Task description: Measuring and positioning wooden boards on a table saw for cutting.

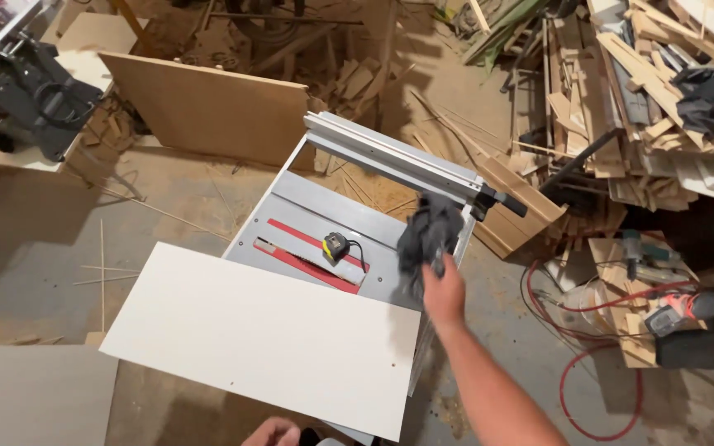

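My right hand (444, 291) is raised over the right side of a grey table saw (307, 211) and grips a dark grey cloth (428, 235) that hangs crumpled above the saw's top. A white board (262, 334) lies across the near end of the saw. A yellow-and-black tape measure (336, 245) rests on the saw top beside the red blade insert (303, 256). My left hand (273, 432) shows only partly at the bottom edge, below the white board, holding nothing that I can see.
The saw's aluminium fence (398, 157) lies at its far end. A large brown panel (208, 107) leans behind it. Wood offcuts (646, 91) pile up at right. A red hose (588, 355) and a power drill (679, 310) lie on the floor at right.
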